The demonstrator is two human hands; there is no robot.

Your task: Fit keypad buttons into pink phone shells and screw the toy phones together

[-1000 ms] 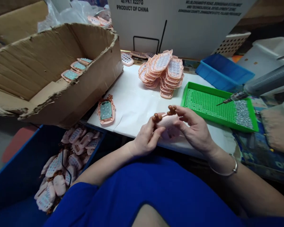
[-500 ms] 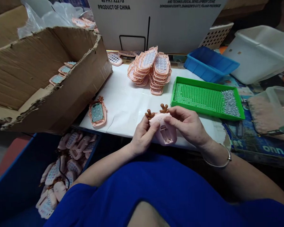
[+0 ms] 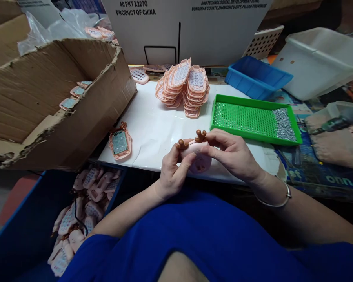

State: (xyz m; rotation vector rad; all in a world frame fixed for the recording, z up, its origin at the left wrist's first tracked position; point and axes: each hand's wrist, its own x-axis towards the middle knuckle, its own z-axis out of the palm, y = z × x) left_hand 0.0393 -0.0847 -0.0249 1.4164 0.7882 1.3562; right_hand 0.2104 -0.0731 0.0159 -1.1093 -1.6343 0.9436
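Both hands grip a pale pink toy phone with brown antlers, just above the table's front edge. My left hand pinches its left side beside one antler, thumb on the pink face. My right hand closes on the upper right side by the other antler. The toy is tilted, so its antlered top edge faces me and its lower face is foreshortened. An opened pink half-shell with a green circuit board and brown antlers lies to the left on the white table top.
Stacked pink keypad shells stand at the back. At right are a green tray with small screws, a blue bin and a power screwdriver. A cardboard box is at left, above a blue crate of pink toys.
Both hands have tipped the toy phone, so its battery recess, plain before, is now foreshortened. The screwdriver at right has swung further into view. The camera view has shifted slightly.
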